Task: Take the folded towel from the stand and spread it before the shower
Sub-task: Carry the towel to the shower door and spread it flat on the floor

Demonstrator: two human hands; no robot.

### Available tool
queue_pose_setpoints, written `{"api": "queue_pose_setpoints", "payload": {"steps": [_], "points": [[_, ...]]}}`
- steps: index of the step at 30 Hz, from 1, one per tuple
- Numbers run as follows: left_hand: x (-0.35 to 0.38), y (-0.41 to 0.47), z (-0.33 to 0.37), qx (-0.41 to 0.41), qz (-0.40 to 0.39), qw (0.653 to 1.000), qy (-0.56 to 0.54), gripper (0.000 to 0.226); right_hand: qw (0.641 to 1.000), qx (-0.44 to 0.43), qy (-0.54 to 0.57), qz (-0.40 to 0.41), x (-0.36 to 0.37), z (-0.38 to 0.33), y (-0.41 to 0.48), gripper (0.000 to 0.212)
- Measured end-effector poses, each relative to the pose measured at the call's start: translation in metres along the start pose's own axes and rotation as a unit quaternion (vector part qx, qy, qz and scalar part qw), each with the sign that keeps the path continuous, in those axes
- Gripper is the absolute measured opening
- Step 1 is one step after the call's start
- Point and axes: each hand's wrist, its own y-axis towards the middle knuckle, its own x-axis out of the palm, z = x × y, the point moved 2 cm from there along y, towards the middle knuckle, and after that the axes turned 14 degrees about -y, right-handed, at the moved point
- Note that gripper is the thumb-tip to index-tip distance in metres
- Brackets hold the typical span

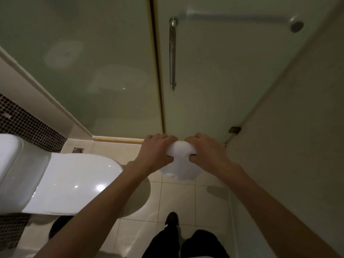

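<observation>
Both hands, left point(156, 150) and right point(206, 150), grip the seemingly bunched white towel point(180, 165).

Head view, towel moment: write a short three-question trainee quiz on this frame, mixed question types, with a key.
1. True or false: both hands grip the towel.
2. What lies left of the floor tiles? A) toilet B) sink C) bathtub
3. Fill in: the towel is not yet spread; it hangs above the ____.

Key:
1. True: left hand and right hand hold its top edge before the shower door.
2. A
3. floor
</observation>
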Motion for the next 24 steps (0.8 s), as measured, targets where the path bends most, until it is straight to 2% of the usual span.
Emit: {"api": "queue_pose_setpoints", "payload": {"steps": [10, 24], "points": [[0.01, 0.056, -0.011, -0.005, -0.026, 1.0, -0.006, 0.055, 1.0, 0.001, 0.007, -0.016, 0.006, 0.033, 0.045, 0.041], [0.052, 0.117, -0.024, -0.05, -0.018, 0.999, -0.011, 0.059, 0.996, -0.05, 0.037, -0.061, 0.048, 0.091, 0.105, 0.048]]}}
